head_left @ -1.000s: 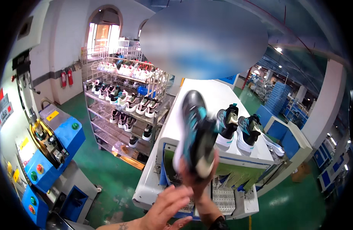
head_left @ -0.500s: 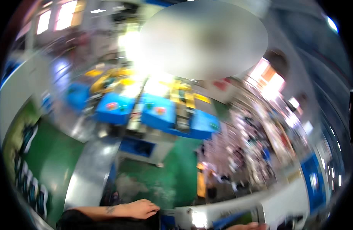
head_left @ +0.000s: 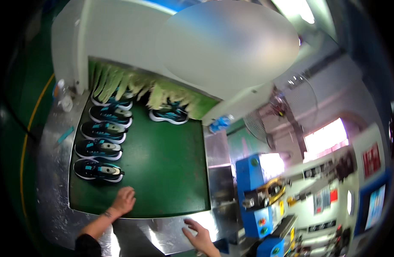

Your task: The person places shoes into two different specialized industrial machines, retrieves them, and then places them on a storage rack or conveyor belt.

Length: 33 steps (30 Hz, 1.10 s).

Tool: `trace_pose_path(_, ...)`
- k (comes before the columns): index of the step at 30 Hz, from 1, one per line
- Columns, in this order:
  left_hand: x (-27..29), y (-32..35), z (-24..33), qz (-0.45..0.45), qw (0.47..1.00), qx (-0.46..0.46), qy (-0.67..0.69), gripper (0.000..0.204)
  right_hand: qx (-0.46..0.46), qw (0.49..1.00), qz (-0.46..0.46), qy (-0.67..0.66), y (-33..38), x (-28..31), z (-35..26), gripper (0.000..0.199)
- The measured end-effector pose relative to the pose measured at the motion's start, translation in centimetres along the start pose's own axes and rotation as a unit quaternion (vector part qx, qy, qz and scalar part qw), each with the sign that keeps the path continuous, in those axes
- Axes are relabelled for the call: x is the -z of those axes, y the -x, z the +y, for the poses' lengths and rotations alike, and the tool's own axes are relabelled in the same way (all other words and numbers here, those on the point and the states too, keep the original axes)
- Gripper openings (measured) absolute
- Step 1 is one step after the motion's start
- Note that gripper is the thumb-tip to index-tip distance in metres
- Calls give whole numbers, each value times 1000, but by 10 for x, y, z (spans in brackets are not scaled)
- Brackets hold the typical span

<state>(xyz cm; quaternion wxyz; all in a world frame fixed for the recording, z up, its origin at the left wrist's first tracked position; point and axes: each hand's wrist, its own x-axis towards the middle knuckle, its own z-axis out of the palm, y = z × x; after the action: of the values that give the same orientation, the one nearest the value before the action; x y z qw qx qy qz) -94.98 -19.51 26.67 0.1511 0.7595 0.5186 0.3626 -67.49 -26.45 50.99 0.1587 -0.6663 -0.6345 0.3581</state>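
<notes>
Several black-and-teal sneakers with white soles stand in a row on the left side of a green conveyor belt (head_left: 167, 180). The nearest sneaker (head_left: 98, 170) lies just beyond my left hand (head_left: 124, 200), which hovers over the belt with loosely bent fingers and nothing visible in it. My right hand (head_left: 198, 235) is above the metal front edge (head_left: 162, 233), thumb and fingers apart, holding nothing. Farther off, another sneaker (head_left: 169, 115) sits on the right under a pale green strip curtain (head_left: 171, 95). The curtain partly hides the farthest shoes.
A large white machine housing (head_left: 120, 38) rises behind the curtain. On the metal rim are a clear bottle (head_left: 65, 97), a teal strip (head_left: 66, 134) and a crumpled blue item (head_left: 221, 123). To the right stand a fan (head_left: 265, 122) and a blue-and-yellow machine (head_left: 252, 192).
My view has swung left from the blue machines to the belt with the sneakers. Both hands now reach forward; the left is over the belt and the right shows more fully.
</notes>
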Motion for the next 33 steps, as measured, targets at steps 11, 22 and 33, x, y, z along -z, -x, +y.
trace_pose_path(11, -1, 16, -85, -27, 996, 64, 55, 28, 434, 732, -113, 512, -551, 35, -113, 95)
trace_pose_path(22, 27, 36, -91, -26, 999, 13, 43, 26, 138, 948, -36, 285, -327, -55, -8, 72)
trace_pose_path(33, 91, -84, 202, -341, 609, 476, 535, 67, 484, 868, -65, 93, -6, 94, -10, 64)
